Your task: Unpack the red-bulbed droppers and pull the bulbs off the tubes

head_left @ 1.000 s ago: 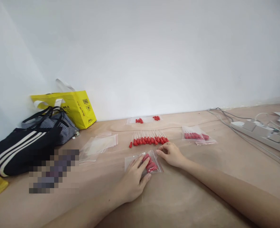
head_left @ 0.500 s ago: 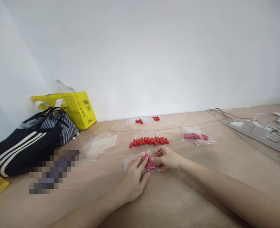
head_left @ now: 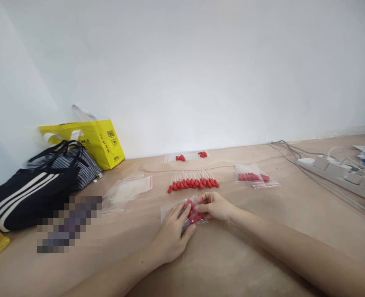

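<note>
A clear zip-lock bag (head_left: 199,219) with red-tipped pieces inside lies on the table in front of me. My left hand (head_left: 175,231) rests flat across the bag's left part, fingers stretched out and pressing it down. At the bag's right edge, my right hand (head_left: 212,205) pinches the plastic between thumb and fingers. Just beyond is a row of white sticks with red tips (head_left: 193,183), fanned side by side. My fingers partly hide what is in the bag.
Filled zip-lock bags (head_left: 254,175) lie at the right, flat unfilled bags (head_left: 131,187) at the left. Small red pieces (head_left: 180,158) sit on plastic near the wall. A power strip (head_left: 340,171) with cables is far right; a yellow bag (head_left: 100,142) and black bag (head_left: 43,194) stand left.
My right hand has shifted very slightly left along the bag's edge. My left hand stays on the bag, and the whole view has drifted a little.
</note>
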Available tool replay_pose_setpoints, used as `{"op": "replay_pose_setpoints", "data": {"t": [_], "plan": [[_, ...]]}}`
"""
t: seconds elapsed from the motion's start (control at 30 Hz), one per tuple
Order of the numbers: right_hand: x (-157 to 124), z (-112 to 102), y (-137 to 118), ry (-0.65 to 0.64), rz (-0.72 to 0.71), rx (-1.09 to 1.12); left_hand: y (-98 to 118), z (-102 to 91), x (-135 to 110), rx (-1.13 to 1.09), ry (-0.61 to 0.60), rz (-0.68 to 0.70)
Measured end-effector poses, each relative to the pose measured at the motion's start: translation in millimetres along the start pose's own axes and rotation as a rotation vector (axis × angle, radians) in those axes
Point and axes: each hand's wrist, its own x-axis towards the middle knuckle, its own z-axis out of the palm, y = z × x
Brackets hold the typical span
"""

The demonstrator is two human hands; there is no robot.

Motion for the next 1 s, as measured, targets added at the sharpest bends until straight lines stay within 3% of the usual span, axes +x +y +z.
{"op": "replay_pose_setpoints", "data": {"t": [0.17,0.27,0.4,0.5,0.63,0.87,1.0], "plan": [[7.7,-1.7,5.8,0.198,-0.118,0.177,1.2,-13.8,25.1,-0.064,0.025,0.021],[5.8,-6.1,2.1,0.288,-0.112,0.309,1.4,-16.1,45.4,-0.097,-0.005,0.032],[-4.1,-11.5,-4.5,0.193,0.021,0.370,0.2,-6.2,55.2,-0.118,-0.062,0.060],[-8.3,-11.8,-4.2,0.110,0.064,0.336,-1.4,0.0,53.0,-0.164,-0.046,0.065],[-4.7,-10.2,3.0,0.089,-0.010,0.263,-3.3,0.4,52.0,-0.205,-0.024,0.074],[13.2,-8.1,21.0,0.230,-0.250,-0.046,-3.4,-1.4,54.5,-0.223,-0.025,0.093],[16.8,-6.2,21.6,0.268,-0.311,-0.020,-4.2,-0.8,53.8,-0.220,-0.026,0.082]]}}
